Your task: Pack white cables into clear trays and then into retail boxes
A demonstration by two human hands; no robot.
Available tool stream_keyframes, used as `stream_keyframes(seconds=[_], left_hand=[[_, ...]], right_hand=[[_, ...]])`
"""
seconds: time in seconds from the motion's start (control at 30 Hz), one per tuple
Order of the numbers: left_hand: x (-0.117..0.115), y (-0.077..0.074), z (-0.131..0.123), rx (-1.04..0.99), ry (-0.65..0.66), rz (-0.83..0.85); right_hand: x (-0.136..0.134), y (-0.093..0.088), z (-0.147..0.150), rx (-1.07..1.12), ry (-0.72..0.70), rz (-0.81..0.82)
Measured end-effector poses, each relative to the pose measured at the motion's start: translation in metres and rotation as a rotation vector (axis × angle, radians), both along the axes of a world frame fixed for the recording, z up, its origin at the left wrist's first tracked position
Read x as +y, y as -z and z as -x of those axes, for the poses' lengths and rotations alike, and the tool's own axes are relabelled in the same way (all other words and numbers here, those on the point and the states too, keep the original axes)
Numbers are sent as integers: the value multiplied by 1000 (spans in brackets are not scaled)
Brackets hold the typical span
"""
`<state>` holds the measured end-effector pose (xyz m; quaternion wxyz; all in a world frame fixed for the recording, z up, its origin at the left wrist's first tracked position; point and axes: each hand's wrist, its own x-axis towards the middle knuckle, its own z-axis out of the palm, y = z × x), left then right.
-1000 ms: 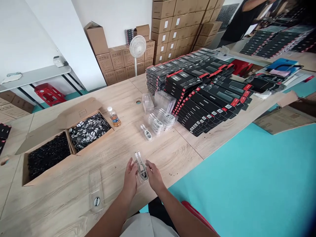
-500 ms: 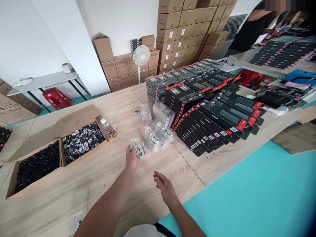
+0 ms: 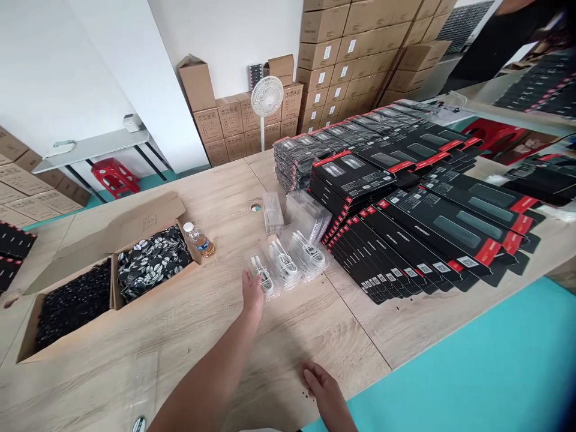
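My left hand (image 3: 252, 295) is stretched forward over the wooden table (image 3: 216, 324), its fingers resting on a clear plastic pack with a white cable (image 3: 262, 278), the nearest of a small row of such packs (image 3: 292, 259). The fingers look laid on the pack rather than wrapped round it. My right hand (image 3: 324, 393) lies low near the table's front edge, fingers extended and flat, holding nothing.
Stacks of black and red retail boxes (image 3: 405, 222) fill the right of the table. An open cardboard box (image 3: 103, 282) with black parts and black-and-white items sits left, a small bottle (image 3: 200, 240) beside it. Empty clear trays (image 3: 273, 211) stand behind the packs. Cartons and a fan (image 3: 266, 99) line the wall.
Both hands held a cable pack near the front edge. The left hand carried it forward and set it by the row of packs; the right hand drew back to the table's edge.
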<state>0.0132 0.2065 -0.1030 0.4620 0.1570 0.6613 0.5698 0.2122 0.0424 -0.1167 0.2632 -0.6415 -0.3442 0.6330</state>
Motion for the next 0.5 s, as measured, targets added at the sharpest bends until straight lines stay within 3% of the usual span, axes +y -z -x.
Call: stream_keyframes(seconds=[0.13,0.3,0.4,0.5], left_hand=[[-38,-13,15,7,-8,78],[-142,-20,39,19,60,106],[-206,-10,49,64,259,88],[-247,-4,52,67,476,78]], right_hand=[[4,-8,3,-22,0,-8],[-14,-7,4,-40,17,22],[-37,-11,11,-139,3,19],[-68,-21,24,-164,-5,13]])
